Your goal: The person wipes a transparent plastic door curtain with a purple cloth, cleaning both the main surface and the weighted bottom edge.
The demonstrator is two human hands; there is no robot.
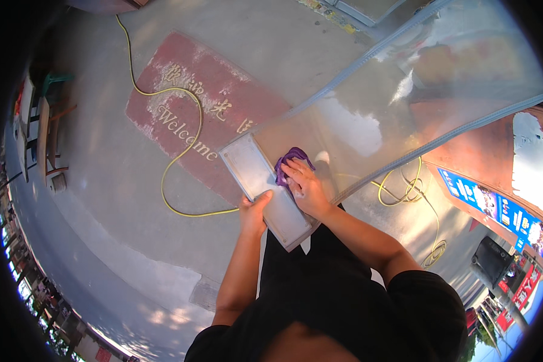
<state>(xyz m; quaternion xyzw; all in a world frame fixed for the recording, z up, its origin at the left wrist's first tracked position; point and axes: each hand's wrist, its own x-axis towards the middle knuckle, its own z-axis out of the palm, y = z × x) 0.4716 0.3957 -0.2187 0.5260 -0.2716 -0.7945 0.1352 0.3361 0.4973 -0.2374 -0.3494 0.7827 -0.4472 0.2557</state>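
A long transparent plastic sheet (391, 122) with blue-grey ribbed edges, apparently a door curtain, stretches from the upper right towards me. At its near end is a flat, silver-grey rectangular panel (284, 212) with small round fasteners at its corners, tilted in front of my legs. My left hand (253, 216) grips the panel's left long edge, thumb on top and fingers hidden beneath. A crumpled purple cloth (302, 154) is under my right hand (305, 185), which presses it along the border between panel and clear sheet.
A yellow hose (201, 113) snakes over the concrete floor and a worn red welcome panel (172, 131); more coils (402, 190) lie to the right. Wooden furniture (43, 135) stands far left. A blue printed banner (502, 208) and a black seat-like object (491, 260) are at right.
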